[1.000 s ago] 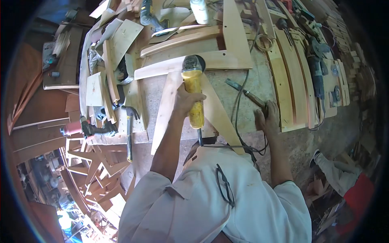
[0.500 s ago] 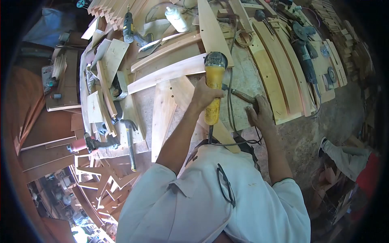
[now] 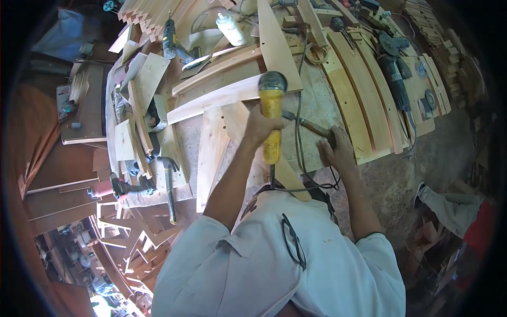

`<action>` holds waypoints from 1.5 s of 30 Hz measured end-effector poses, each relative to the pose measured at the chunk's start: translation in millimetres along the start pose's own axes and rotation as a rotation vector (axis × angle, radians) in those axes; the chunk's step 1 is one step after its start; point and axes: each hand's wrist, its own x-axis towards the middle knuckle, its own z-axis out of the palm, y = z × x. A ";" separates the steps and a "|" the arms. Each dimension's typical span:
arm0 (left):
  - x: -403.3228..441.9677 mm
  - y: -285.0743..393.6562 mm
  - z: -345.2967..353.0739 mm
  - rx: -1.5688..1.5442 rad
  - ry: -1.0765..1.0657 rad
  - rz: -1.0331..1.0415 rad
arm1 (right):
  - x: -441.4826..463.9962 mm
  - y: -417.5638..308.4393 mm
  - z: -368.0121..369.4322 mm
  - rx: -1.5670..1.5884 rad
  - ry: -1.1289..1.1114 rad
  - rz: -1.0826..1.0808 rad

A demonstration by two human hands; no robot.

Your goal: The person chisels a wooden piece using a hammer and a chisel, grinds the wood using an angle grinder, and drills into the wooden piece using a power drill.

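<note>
My left hand is wrapped round the yellow body of a corded power tool. Its round black head points away from me and looks slightly blurred; its working face is hidden. Beneath and around it lie pale shaped boards. At the bench's near edge, my right hand has its fingers curled at the end of a wooden-handled tool. That tool's metal end reaches left, partly behind the power tool, so its exact kind is unclear. A black cord runs between my hands.
A claw hammer and a red-and-black power tool lie at the left edge. Further back are a cordless drill and white bottle. Long boards and an angle grinder occupy the right. Another person's leg is at right.
The yellow power tool has shifted slightly left with my left hand, and its head has tilted a little. My right hand stays nearly still at the wooden handle.
</note>
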 end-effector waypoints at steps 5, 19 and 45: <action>-16.8 6.7 -26.7 -0.042 0.226 -0.088 | 3.5 -31.2 -11.1 0.031 0.112 -0.136; -37.1 15.5 48.2 -0.573 -0.242 0.077 | -19.3 -87.5 35.3 1.997 -0.851 0.575; 27.8 10.1 201.1 -0.047 -0.767 -0.061 | 54.6 67.0 -133.0 -0.396 0.117 0.499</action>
